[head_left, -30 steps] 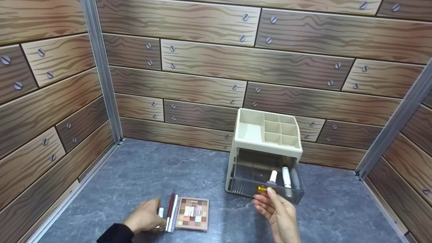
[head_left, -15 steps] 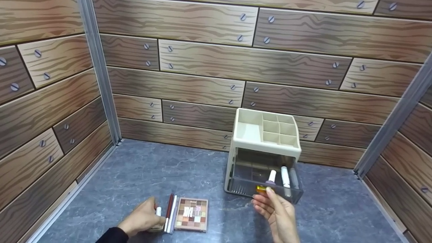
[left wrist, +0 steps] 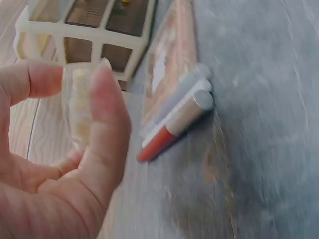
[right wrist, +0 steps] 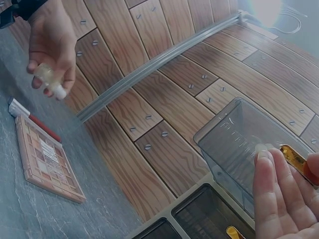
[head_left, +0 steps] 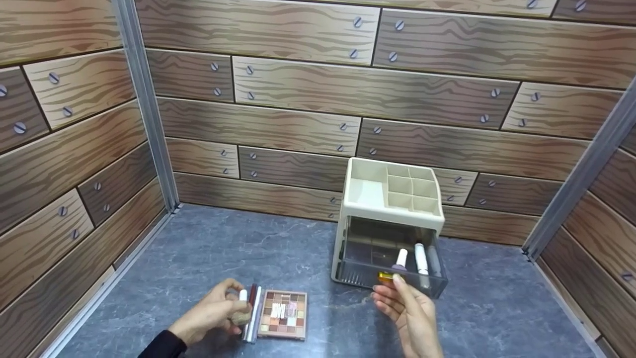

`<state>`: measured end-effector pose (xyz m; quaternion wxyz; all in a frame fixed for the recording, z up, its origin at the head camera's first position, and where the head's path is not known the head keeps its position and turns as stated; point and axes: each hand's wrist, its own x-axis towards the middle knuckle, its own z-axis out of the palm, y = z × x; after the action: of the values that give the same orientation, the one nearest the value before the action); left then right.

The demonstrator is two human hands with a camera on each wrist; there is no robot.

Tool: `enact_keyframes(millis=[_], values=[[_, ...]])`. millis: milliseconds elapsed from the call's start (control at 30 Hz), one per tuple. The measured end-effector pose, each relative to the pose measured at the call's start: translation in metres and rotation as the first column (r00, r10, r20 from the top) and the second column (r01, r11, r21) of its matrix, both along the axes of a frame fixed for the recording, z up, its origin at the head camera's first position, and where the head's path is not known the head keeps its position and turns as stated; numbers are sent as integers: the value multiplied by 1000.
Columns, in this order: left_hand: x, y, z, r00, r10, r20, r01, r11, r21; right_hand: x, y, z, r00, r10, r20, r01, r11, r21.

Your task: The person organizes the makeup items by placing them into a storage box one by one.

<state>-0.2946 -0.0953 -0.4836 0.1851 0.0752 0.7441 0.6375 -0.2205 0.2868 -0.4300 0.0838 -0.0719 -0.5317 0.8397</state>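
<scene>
My left hand [head_left: 211,313] pinches a small clear glass bottle [right wrist: 46,74] with a white cap [head_left: 243,295] and pale yellowish contents. In the left wrist view the bottle sits between thumb and fingertips, above the table. My right hand [head_left: 412,315] pinches the gold handle [head_left: 385,277] of a clear smoky drawer [right wrist: 224,134], pulled out of a cream organizer [head_left: 392,211]. Inside the drawer, at its right side, stand a nail polish bottle [head_left: 402,257] with a white cap and a white tube [head_left: 421,258].
Right beside my left hand lie a dark red and white pen [left wrist: 174,122] and pale slim tubes [head_left: 255,318]. An eyeshadow palette [head_left: 283,314] lies against them. A wood-patterned wall [head_left: 278,114] encloses the grey marbled table [head_left: 238,238].
My left hand has lifted the small bottle off the table and shifted slightly right and up with it, now overlapping the pens. The right hand stays at the drawer handle.
</scene>
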Motion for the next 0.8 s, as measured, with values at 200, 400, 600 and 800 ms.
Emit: enact_keyframes(millis=[200,400,600,800], values=[[-3,1,12,995,-104,10,101,981,163,-1,0,1,1000,0,-3,0,1000,-7],[-3,2,21,993,-120,1,116,956,271,-1,0,-1,1000,8,-12,-8,1000,-7],[-3,6,30,993,-119,-6,115,946,304,-1,-1,-1,1000,11,-12,-11,1000,-13],[-2,11,41,989,-147,-13,143,933,329,-1,0,0,1000,5,0,-5,1000,7]])
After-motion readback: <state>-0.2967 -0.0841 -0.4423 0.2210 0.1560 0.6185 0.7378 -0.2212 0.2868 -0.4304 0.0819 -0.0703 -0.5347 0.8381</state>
